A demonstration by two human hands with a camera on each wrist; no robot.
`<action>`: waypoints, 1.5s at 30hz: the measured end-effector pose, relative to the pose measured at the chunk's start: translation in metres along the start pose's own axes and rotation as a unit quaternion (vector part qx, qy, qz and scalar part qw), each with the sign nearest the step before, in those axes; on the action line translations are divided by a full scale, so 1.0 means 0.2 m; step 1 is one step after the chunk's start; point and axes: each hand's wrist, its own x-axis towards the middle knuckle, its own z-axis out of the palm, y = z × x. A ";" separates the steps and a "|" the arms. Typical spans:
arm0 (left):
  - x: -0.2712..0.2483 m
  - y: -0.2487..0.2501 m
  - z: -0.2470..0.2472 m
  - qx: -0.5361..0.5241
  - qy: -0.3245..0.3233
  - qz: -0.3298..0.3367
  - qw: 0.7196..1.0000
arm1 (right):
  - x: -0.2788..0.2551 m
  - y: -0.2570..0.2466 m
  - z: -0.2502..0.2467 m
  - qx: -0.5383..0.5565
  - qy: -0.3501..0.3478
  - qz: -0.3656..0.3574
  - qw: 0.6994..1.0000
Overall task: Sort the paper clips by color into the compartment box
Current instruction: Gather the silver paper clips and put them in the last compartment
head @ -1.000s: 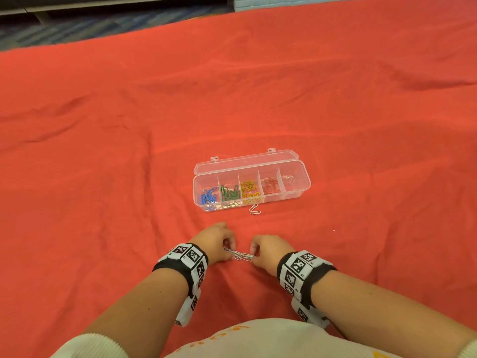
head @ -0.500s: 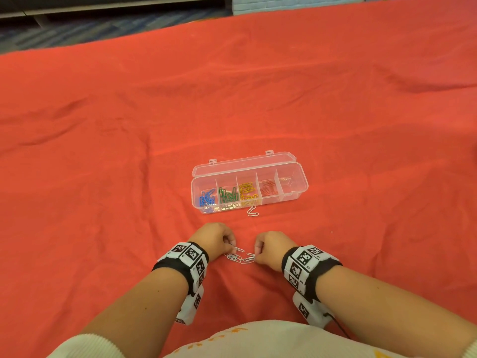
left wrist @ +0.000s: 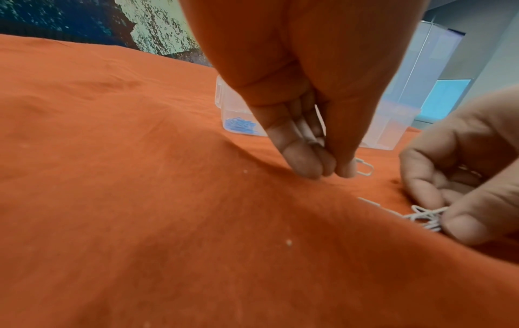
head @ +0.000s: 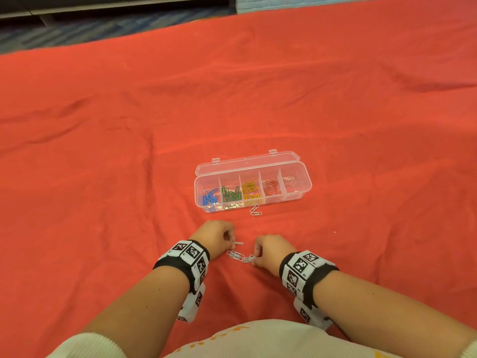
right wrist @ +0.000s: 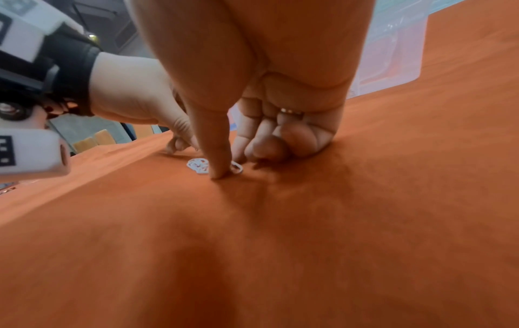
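A clear compartment box [head: 304, 188] lies open on the red cloth, holding blue [head: 210, 198], green [head: 232, 193], yellow [head: 251, 191] and red clips [head: 271, 188] in separate compartments. Two white clips [head: 255, 211] lie just in front of it. Nearer me, my left hand [head: 231, 241] pinches a single white clip [head: 238, 243] between thumb and fingers; this clip [left wrist: 365, 169] sticks out past the fingertips [left wrist: 345, 170]. My right hand [head: 255, 259] pinches one end of a tangled bunch of white clips [head: 240, 256], which lies on the cloth; its thumb [right wrist: 219, 155] covers part of the bunch [right wrist: 198, 166].
The red cloth [head: 103, 177] is wrinkled and spreads wide on all sides. Its far edge runs along the top, with dark floor [head: 77, 29] beyond. The box lid [head: 247, 161] stands open behind the compartments.
The hands held one linked string of white clips between them. Now the left hand has one clip apart from the bunch, and the hands have drawn slightly apart.
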 end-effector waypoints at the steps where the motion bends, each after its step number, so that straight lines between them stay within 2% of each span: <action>1: 0.00 0.00 0.00 -0.004 0.000 0.001 1.000 | 0.00 0.00 0.00 -0.007 -0.009 0.004 1.000; 5: 0.01 0.00 0.01 -0.029 -0.009 -0.009 1.000 | 0.01 -0.01 -0.03 -0.018 -0.030 0.012 0.999; 12: 0.03 0.04 -0.01 0.029 -0.012 0.019 0.999 | -0.01 0.01 -0.07 -0.005 -0.006 0.025 1.000; 16: 0.03 0.07 0.00 0.024 -0.012 0.021 0.999 | 0.00 0.04 -0.06 -0.002 -0.029 0.047 0.998; 19: 0.03 0.07 0.01 0.023 -0.014 0.018 0.999 | 0.00 0.05 -0.04 -0.014 -0.026 0.079 0.996; 24: 0.02 0.07 0.00 0.025 -0.017 0.010 0.999 | -0.01 0.04 -0.02 0.004 -0.004 0.086 0.996; 35: 0.02 0.09 -0.02 0.024 -0.013 0.012 1.000 | 0.04 0.01 0.05 -0.017 -0.042 0.116 0.992; 42: 0.07 0.22 -0.08 -0.026 0.031 0.059 0.997 | -0.01 0.06 -0.15 0.017 0.005 0.111 0.994; 45: 0.11 0.33 -0.12 -0.038 0.077 0.074 0.994 | -0.04 0.09 -0.30 0.098 0.071 0.103 0.987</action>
